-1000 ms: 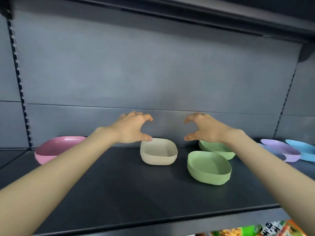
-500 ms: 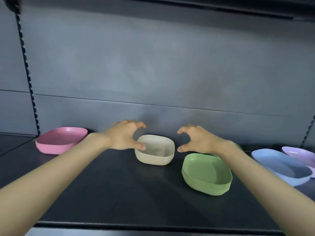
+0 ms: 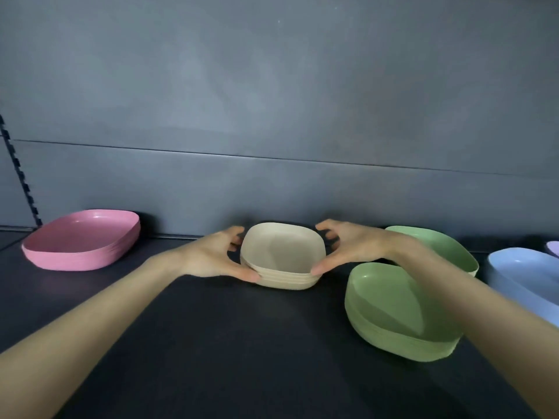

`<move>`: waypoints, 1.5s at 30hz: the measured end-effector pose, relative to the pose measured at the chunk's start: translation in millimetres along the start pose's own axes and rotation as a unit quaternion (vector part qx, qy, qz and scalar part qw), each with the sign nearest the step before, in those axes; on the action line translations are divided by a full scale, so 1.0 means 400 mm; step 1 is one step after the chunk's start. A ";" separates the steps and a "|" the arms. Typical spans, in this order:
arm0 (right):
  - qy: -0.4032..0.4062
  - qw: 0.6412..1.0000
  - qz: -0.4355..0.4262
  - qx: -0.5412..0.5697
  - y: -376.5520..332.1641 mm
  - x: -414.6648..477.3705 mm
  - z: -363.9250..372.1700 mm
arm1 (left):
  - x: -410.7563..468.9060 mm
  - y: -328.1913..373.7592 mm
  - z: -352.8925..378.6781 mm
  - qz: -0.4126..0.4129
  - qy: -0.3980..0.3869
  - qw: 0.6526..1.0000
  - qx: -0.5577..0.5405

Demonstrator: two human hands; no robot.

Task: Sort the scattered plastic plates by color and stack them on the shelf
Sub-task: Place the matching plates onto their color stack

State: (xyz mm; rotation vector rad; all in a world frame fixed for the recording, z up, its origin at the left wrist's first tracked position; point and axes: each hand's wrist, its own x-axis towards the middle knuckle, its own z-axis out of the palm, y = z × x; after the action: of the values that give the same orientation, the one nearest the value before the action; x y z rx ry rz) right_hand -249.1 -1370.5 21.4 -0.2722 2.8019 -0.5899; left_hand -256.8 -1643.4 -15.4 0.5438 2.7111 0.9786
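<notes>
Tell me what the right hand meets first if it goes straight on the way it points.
The beige stack: the right hand points left and away, and its thumb and fingers curl round the stack's right side. Beyond it, the left hand grips the other side.

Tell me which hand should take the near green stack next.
Right, probably. The right hand grips the beige stack on the side facing the near green stack; the left hand grips the opposite side.
</notes>
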 end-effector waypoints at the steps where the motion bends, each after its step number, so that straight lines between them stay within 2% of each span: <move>1: -0.008 1.000 -0.003 0.010 0.003 0.006 0.002 | 0.007 -0.007 0.002 0.006 -0.010 1.000 -0.021; 6: -0.045 0.999 -0.016 0.013 0.006 0.020 0.009 | 0.015 -0.017 0.021 0.027 -0.018 0.996 -0.085; 12: -0.028 0.998 -0.036 0.047 0.008 0.020 0.020 | -0.006 -0.013 0.034 0.052 0.005 0.987 -0.149; 23: 0.027 0.961 -0.149 0.233 -0.079 -0.024 0.026 | -0.149 0.016 -0.003 0.083 0.155 0.956 -0.235; 33: 0.090 0.951 -0.170 0.243 -0.295 -0.001 0.103 | -0.261 -0.105 -0.141 0.101 0.192 0.953 -0.213; 45: 0.123 0.942 -0.098 0.298 -0.447 0.037 0.244 | -0.253 -0.311 -0.243 0.086 0.165 0.967 -0.176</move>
State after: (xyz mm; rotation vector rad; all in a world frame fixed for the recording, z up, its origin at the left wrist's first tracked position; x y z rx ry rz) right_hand -211.8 -1570.8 6.7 -0.3678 2.6642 -1.5682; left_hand -228.9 -1829.0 -15.5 0.5966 2.6943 1.6894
